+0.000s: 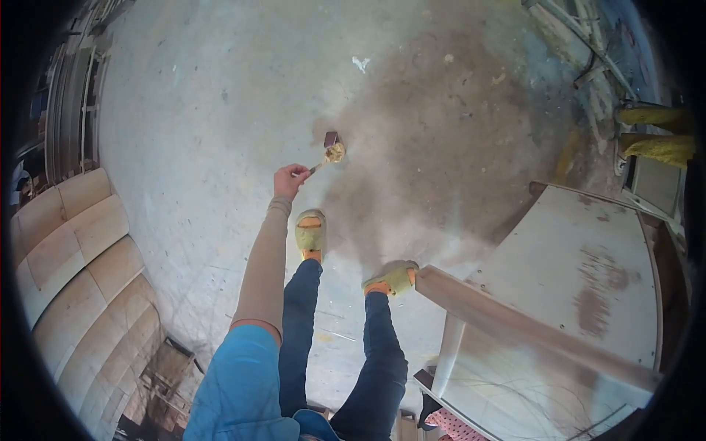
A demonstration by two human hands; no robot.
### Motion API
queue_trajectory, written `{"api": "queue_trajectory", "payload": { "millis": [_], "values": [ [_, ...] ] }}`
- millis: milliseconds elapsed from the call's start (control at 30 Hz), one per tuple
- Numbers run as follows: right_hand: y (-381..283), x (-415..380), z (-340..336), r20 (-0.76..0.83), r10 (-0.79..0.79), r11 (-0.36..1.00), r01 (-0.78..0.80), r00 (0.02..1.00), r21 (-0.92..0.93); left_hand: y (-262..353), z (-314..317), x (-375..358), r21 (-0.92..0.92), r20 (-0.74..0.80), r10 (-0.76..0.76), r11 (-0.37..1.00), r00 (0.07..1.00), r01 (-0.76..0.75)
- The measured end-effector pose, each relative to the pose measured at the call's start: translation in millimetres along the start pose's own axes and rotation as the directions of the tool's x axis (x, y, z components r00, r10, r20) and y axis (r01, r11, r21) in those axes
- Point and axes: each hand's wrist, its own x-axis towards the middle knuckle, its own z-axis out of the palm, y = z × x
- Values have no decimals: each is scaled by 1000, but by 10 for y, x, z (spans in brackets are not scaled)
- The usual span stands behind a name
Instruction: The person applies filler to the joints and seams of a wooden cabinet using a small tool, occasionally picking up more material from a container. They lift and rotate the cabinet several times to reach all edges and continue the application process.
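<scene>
My left hand [291, 181] is closed around the handle of a small tool [316, 168], perhaps a brush or scraper, held out over the concrete floor. At the tool's far end is a yellowish-brown lump [335, 153]. It touches or overlaps a small dark reddish block [331, 139] in the view; whether the block is a separate thing I cannot tell. A beige sleeve covers my left forearm. My right hand is out of view.
Stacked curved wooden panels [92, 272] line the left side. Wooden furniture pieces [588, 272] stand at the right, close to my right slipper [397, 280]. Yellow-covered objects [658, 132] and metal bars [588, 40] are at the upper right.
</scene>
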Motion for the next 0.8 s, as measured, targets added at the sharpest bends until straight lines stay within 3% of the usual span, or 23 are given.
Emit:
{"api": "queue_trajectory", "payload": {
  "millis": [133, 233, 333, 400, 600, 800],
  "values": [
    [123, -128, -137, -19, 31, 1000, -31, 999, -2, 36, -7, -19, 44, -16, 46, 998, 999, -45],
    [92, -110, -146, -21, 21, 1000, -21, 1000, 0, -68, 187, 193, 259, -55, 237, 942, 970, -215],
    [19, -37, -136, -5, -11, 1000, 11, 1000, -4, -191, 504, 545, 500, -45, 236, 846, 971, -182],
    [-28, 9, -127, 8, -26, 1000, 26, 1000, -8, -313, 725, 733, 642, -28, 355, 723, 935, -255],
    [-144, 126, -70, 33, -42, 999, 42, 999, -10, -335, 1172, 1091, 781, 56, 286, 585, 957, -220],
    [-135, 141, -35, 47, -24, 1000, 24, 999, -4, -281, 1102, 1113, 797, 70, 238, 571, 969, -197]
  ]
}}
